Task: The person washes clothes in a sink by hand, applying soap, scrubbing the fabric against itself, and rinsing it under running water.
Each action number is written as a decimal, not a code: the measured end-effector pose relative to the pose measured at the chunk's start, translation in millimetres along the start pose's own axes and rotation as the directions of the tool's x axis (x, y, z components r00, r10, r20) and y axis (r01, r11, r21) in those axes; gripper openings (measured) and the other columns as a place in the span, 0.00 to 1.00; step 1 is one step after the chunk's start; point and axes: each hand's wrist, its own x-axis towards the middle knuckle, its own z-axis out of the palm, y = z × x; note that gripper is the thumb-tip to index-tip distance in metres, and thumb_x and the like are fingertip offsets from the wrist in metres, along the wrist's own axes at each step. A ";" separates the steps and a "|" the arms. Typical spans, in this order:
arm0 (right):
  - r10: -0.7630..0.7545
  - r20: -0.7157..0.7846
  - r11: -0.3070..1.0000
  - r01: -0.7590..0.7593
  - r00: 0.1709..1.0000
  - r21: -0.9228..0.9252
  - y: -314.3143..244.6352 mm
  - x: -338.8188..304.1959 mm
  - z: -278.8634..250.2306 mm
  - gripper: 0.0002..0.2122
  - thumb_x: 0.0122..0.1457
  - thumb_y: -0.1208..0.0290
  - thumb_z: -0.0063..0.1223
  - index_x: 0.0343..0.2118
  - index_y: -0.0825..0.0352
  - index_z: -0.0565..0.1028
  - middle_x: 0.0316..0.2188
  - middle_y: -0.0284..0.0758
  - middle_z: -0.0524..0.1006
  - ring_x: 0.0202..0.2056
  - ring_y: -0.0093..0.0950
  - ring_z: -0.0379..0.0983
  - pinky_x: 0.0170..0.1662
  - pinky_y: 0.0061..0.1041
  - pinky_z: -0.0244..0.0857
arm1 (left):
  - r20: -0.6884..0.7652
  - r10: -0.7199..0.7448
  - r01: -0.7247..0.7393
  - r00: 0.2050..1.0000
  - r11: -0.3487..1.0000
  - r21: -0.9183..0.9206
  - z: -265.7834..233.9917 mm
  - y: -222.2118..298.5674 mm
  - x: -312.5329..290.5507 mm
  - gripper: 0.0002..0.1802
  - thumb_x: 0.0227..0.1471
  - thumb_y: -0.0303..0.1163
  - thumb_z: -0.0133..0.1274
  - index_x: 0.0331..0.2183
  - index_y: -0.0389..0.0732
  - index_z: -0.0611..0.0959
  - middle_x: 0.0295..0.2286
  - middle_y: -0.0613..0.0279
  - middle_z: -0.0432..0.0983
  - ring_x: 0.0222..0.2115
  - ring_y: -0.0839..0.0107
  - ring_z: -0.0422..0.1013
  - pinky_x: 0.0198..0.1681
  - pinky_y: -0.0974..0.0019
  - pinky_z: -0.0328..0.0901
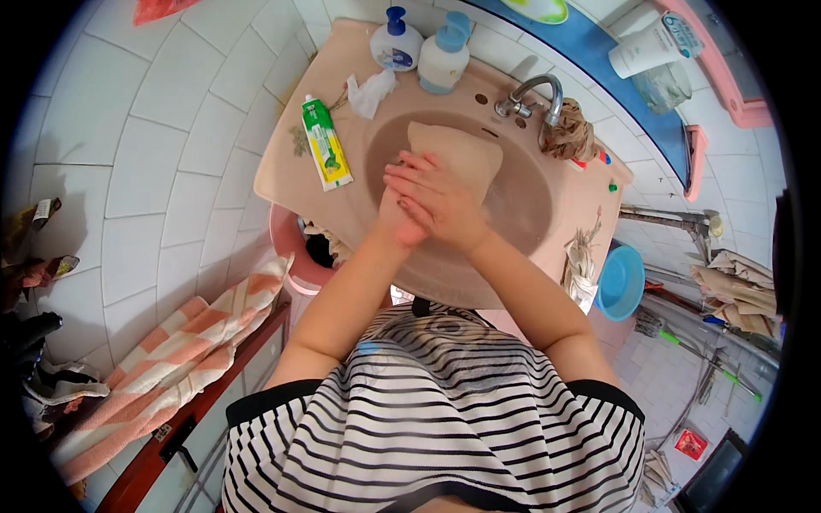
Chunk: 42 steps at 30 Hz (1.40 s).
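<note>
So there's this flat beige piece with rounded corners [462, 154] sitting in the sink basin [530, 214], toward the back. Can't tell if it's cloth or something else. The hands are right in front of it, overlapping it from this angle, so no idea if they're actually touching it. Right hand [443, 195] has its fingers stretched out and laid across the left hand [400, 224], which is mostly covered, so I can't tell whether that one's open or closed. On the counter to the left there's a green-and-yellow tube [326, 145] with a crumpled white tissue [370, 92] near it, and two pump bottles [441, 67] further back. Curved metal faucet [552, 85] at the back right, with a crumpled brown thing [571, 132] just beside it. Light blue tub [620, 284] lower down on the right.
</note>
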 end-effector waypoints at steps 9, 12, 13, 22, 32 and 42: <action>0.683 0.030 0.698 -0.665 0.729 0.265 56.0 23.3 -21.7 0.13 0.54 0.70 0.43 0.43 0.62 0.74 0.47 0.35 0.72 0.51 0.37 0.65 0.55 0.39 0.54 | -0.731 0.019 0.436 0.682 0.792 0.427 64.3 -9.7 33.3 0.26 0.60 0.47 0.29 0.55 0.46 0.63 0.55 0.62 0.58 0.56 0.63 0.54 0.59 0.55 0.48; 0.358 -0.166 0.931 -0.337 0.919 0.140 35.2 5.2 -11.1 0.12 0.53 0.67 0.46 0.39 0.64 0.74 0.48 0.35 0.71 0.52 0.36 0.62 0.55 0.36 0.54 | -0.704 -0.016 0.417 0.710 0.815 0.402 70.0 -3.8 31.0 0.27 0.59 0.48 0.29 0.55 0.47 0.63 0.55 0.62 0.57 0.56 0.62 0.54 0.59 0.55 0.47; 0.139 -0.170 0.989 -0.144 0.976 -0.018 32.9 -6.2 -4.5 0.12 0.53 0.68 0.46 0.39 0.66 0.74 0.48 0.35 0.70 0.52 0.36 0.62 0.55 0.36 0.54 | -0.690 -0.051 0.423 0.722 0.822 0.382 67.1 -4.6 30.2 0.27 0.59 0.49 0.29 0.55 0.47 0.63 0.56 0.62 0.57 0.56 0.62 0.54 0.59 0.55 0.47; 0.376 0.023 0.925 -0.374 0.926 -0.068 51.4 27.9 -10.7 0.13 0.53 0.69 0.46 0.39 0.68 0.74 0.47 0.35 0.70 0.50 0.36 0.64 0.53 0.36 0.57 | -0.743 0.014 0.500 0.669 0.731 0.464 57.6 3.9 26.3 0.30 0.58 0.53 0.29 0.57 0.50 0.60 0.56 0.66 0.56 0.57 0.66 0.52 0.60 0.56 0.44; -0.058 -0.093 0.998 0.060 0.994 0.026 19.7 -0.5 16.6 0.15 0.51 0.69 0.48 0.42 0.66 0.73 0.45 0.35 0.72 0.48 0.35 0.66 0.54 0.37 0.57 | -0.566 -0.128 0.272 0.814 0.945 0.179 48.3 30.2 12.0 0.27 0.58 0.51 0.33 0.54 0.48 0.65 0.53 0.64 0.62 0.56 0.64 0.55 0.59 0.56 0.48; 0.466 -0.357 0.881 -0.461 0.809 0.105 48.4 0.6 11.0 0.14 0.52 0.70 0.46 0.42 0.64 0.73 0.44 0.38 0.72 0.48 0.38 0.66 0.53 0.41 0.58 | -0.737 -0.008 0.531 0.676 0.699 0.479 65.7 -1.5 29.4 0.28 0.59 0.48 0.31 0.57 0.47 0.61 0.57 0.61 0.54 0.58 0.63 0.51 0.61 0.55 0.44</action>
